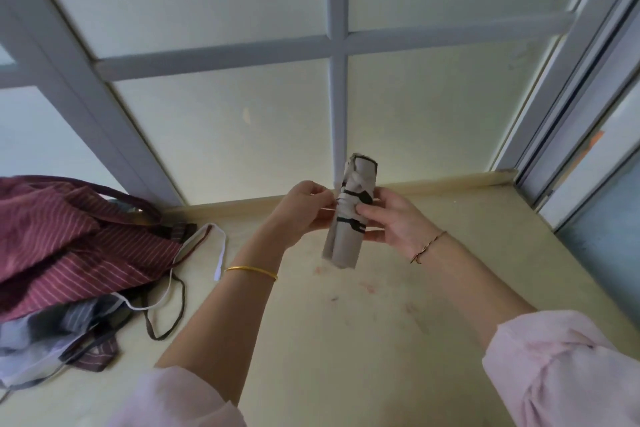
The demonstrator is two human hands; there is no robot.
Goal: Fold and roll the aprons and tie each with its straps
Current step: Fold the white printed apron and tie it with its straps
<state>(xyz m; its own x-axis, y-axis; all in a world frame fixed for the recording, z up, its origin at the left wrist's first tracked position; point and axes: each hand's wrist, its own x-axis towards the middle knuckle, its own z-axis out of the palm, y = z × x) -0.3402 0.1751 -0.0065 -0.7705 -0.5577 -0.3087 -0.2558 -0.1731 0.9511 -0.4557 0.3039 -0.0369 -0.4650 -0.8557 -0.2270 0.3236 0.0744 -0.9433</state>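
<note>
Just right of the frame's centre, the left hand [304, 208] has its fingers curled, and thumb and fingertips pinch a thin white strap [347, 198] at the left edge of a rolled apron [343, 250]. The right hand [394, 222] grips the same roll from the right, with the thumb pressed across the front and the fingers wrapped behind it. The roll is a grey tube with dark markings. It is held nearly upright with its top leaning slightly right, raised off the pale yellow table [346, 340] below it. The strap wraps round its upper half; whether it is knotted cannot be told. A gold bangle [251, 270] sits on the left wrist and a thin thread bracelet [427, 246] on the right. Both forearms run down to pink sleeves [561, 367] at the bottom edge. At the left of the frame, well apart from the hands, a pile of aprons [69, 243] lies on the table, with maroon fabric with pale stripes on top and grey-blue striped fabric [52, 322] under it toward the lower left. A white strap loop [218, 253] and dark straps [173, 305] trail from the pile toward the centre. Behind the table, filling the upper half, stands a window [336, 45] with frosted panes and grey bars.
</note>
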